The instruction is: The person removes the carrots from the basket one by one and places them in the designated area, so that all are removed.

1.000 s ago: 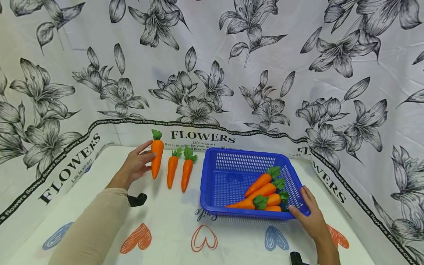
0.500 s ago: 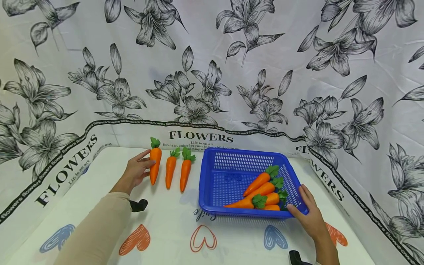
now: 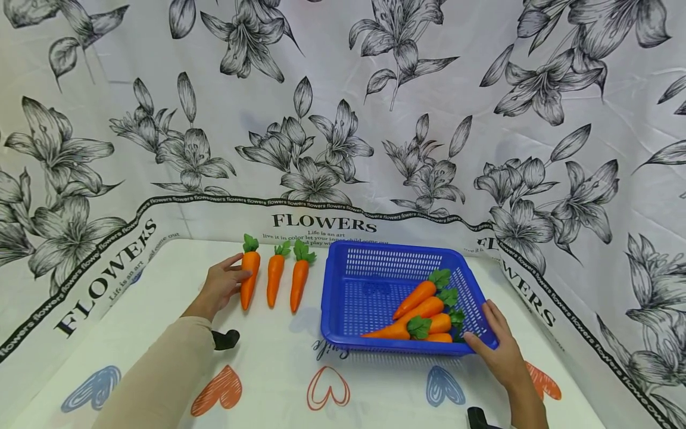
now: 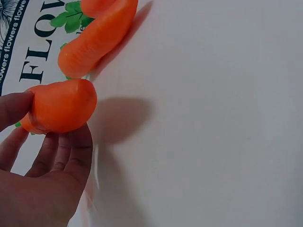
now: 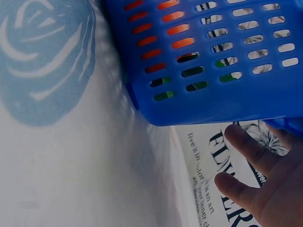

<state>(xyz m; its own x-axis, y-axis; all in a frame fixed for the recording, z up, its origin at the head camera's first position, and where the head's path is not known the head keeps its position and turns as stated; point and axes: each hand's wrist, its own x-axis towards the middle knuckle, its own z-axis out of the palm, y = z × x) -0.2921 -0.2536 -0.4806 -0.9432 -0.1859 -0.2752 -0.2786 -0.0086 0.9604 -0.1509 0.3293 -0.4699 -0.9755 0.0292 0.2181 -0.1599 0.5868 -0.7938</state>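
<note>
My left hand point(image 3: 222, 287) pinches an orange carrot point(image 3: 249, 280) with green leaves between thumb and fingers, at the left of the table. Close up in the left wrist view, this carrot point(image 4: 61, 106) hides part of the fingers behind it. Whether its tip touches the table I cannot tell. To its right lie a second carrot point(image 3: 276, 280) and a third carrot point(image 3: 300, 283), side by side. My right hand point(image 3: 501, 345) holds the near right corner of a blue slotted basket point(image 3: 334, 298), thumb over the rim, other fingers outside. Several carrots point(image 3: 429, 307) lie at the basket's right side.
A white table cover point(image 3: 268, 369) printed with hearts lies under everything. Behind hangs a white curtain point(image 3: 343, 71) with black flower drawings. Black camera mounts point(image 3: 226, 339) stick out at both wrists.
My left hand has lowered its carrot toward the table, level with the two others beside it. The right hand and the basket have stayed in place.
</note>
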